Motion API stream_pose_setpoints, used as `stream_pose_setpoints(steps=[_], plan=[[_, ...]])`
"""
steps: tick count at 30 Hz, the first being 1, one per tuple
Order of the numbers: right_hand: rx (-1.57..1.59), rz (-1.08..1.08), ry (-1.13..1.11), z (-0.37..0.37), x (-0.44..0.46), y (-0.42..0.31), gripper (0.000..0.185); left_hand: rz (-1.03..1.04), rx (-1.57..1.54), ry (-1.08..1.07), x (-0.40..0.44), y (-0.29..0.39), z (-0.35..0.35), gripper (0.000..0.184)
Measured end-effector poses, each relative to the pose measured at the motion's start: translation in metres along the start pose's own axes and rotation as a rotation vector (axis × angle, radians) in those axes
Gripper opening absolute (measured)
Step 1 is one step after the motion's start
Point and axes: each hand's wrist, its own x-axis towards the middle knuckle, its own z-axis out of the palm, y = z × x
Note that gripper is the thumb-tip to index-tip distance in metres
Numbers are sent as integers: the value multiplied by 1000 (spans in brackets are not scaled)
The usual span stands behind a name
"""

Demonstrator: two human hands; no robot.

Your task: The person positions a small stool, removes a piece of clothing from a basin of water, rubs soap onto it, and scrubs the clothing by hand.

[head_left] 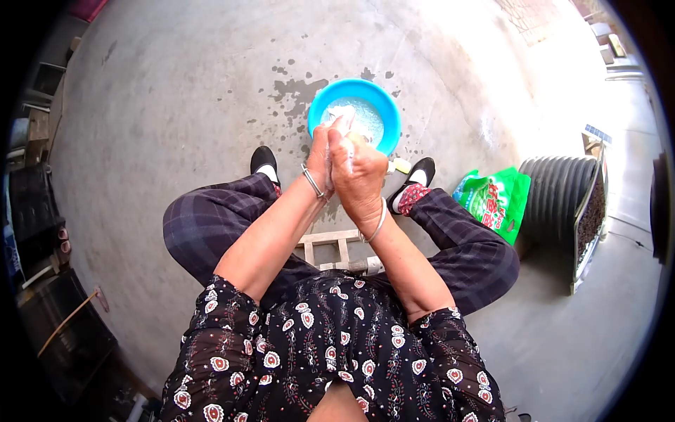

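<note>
A round blue basin (391,112) stands on the concrete floor in front of my feet, with sudsy water inside. My left hand (321,156) and my right hand (360,176) are pressed together over the basin's near edge, fingers closed. Between them they grip a white wet cloth (342,117), part of which sticks out beyond the fingers above the water. White suds show on my hands. A small yellowish piece (401,165), perhaps soap, lies beside the basin near my right shoe.
Wet splashes (299,93) mark the floor around the basin. A green bag (500,199) lies right of my right knee, beside a ribbed dark container (555,193). A low wooden frame (329,243) is between my legs. Dark boxes (67,330) stand at far left.
</note>
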Motion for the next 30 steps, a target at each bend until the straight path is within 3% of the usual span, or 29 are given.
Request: stream_pose_setpoints(steps=[1, 3, 4, 5, 6, 8, 11, 14, 15, 18, 19, 20, 22, 23, 24, 26, 28, 29, 30], plan=[[-43, -40, 3, 0, -2, 2, 34, 6, -40, 123, -9, 7, 21, 13], [-68, 115, -4, 0, 3, 15, 35, 9, 70, 211, -11, 0, 30, 14], [-52, 300, -10, -5, 20, 34, 36, 14, 129, 248, -11, -3, 36, 15], [87, 420, -26, -14, 35, 51, 39, -10, 71, 208, -16, -2, 51, 20], [416, 658, -48, -18, 37, 74, 38, 27, 93, 152, -17, -2, 59, 23], [742, 807, -6, -26, 39, 75, 30, 11, -13, 169, -15, 10, 59, 26], [973, 965, 76, -43, 44, 55, 25, -15, -49, 147, -6, 17, 41, 35], [1060, 949, -23, -47, 39, 57, 25, -110, -11, 121, -4, 10, 32, 36], [969, 817, -67, -45, 34, 54, 22, -98, 101, 136, -5, 5, 32, 35], [486, 539, -124, -29, 13, 18, 20, -48, 134, 196, -7, -5, 24, 25], [211, 270, -136, -21, 4, 9, 24, -57, -51, 24, -6, -1, 21, 26], [81, 218, -249, -22, -1, -6, 31, -38, -36, 54, -9, -1, 19, 31], [-185, -76, -52, -9, 10, 16, 31, -94, -163, 186, -17, -5, 32, 24], [-126, 164, -43, -11, 23, 39, 31, 39, 109, 234, -12, -8, 42, 18], [-168, 244, -14, -13, 37, 53, 31, 41, 29, 187, -12, -9, 44, 16], [-266, 215, 2, -11, 34, 38, 30, 89, 98, 262, -7, -7, 41, 15], [-317, 91, -47, -6, 11, 5, 29, 27, -230, -238, -4, 1, 9, 15], [-258, 68, 16, -1, 4, 3, 31, -29, -261, -264, -3, 1, 2, 17], [-239, 129, -14, -4, 7, 12, 33, -11, -148, -102, -3, -8, -3, 18]])
